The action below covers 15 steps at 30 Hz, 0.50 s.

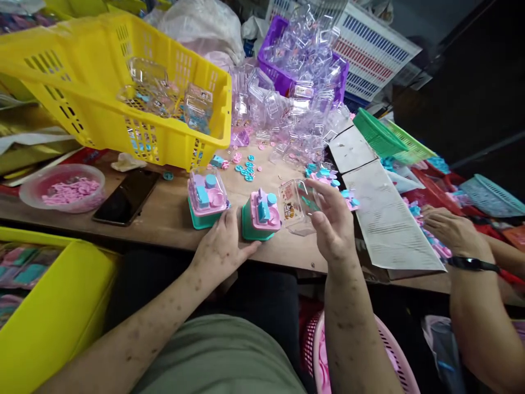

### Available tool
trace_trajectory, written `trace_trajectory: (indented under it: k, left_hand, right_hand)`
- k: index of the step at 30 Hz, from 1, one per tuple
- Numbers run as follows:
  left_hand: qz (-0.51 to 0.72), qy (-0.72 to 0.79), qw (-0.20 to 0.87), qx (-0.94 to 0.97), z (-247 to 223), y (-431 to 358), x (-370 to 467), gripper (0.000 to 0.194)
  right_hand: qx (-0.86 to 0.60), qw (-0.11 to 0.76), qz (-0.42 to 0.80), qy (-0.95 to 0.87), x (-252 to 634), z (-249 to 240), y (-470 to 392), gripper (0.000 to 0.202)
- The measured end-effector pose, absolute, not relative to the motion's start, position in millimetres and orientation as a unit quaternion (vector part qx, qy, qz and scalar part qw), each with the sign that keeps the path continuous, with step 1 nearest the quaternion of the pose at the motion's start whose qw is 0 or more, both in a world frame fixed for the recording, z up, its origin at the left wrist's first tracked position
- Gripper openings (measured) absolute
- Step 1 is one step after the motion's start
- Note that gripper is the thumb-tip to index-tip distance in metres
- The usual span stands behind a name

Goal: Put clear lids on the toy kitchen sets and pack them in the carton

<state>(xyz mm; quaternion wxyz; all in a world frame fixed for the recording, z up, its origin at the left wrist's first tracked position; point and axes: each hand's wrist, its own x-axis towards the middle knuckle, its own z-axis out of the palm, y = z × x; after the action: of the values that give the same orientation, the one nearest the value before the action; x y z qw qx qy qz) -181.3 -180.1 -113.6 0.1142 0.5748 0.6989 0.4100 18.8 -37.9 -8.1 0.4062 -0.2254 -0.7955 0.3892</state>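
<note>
A small pink and teal toy set (262,210) with blue and pink pieces on top stands uncovered on the wooden table. My left hand (221,243) is set around its near left corner, thumb along the front of the teal base; some fingertips are hidden between the boxes. Left of that hand stands a similar toy set (208,200) under a clear cover. In my right hand (334,219) is a clear plastic cover (297,213) with a printed cartoon sticker, tilted just right of the uncovered set, its open side partly hidden by my fingers.
A yellow crate (135,128), a phone (126,197) and a tub (30,189) of pink parts lie to the left. Clear covers (279,109) pile up behind, around a purple basket (266,46). Cardboard (377,191) divides off a co-worker's hand (457,232). Teal wheels (248,169) lie ahead.
</note>
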Motion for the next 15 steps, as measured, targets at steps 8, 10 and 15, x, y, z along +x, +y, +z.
trace_trajectory:
  k: [8,10,15]
  left_hand:
    - [0.491,0.583,0.154,0.629,-153.7,-125.5,-188.7,0.128]
    - [0.511,0.584,0.151,0.612,-155.3,-123.3,-187.7,0.126]
    - [0.535,0.593,0.138,0.586,-154.1,-125.3,-181.8,0.129]
  right_hand:
    - [-0.379,0.323,0.178,-0.849,-2.8,1.3,-20.5,0.077]
    - [-0.382,0.28,0.175,-0.864,-9.2,3.4,-19.4,0.08]
    - [-0.397,0.159,0.183,-0.885,-1.0,21.2,-31.1,0.078]
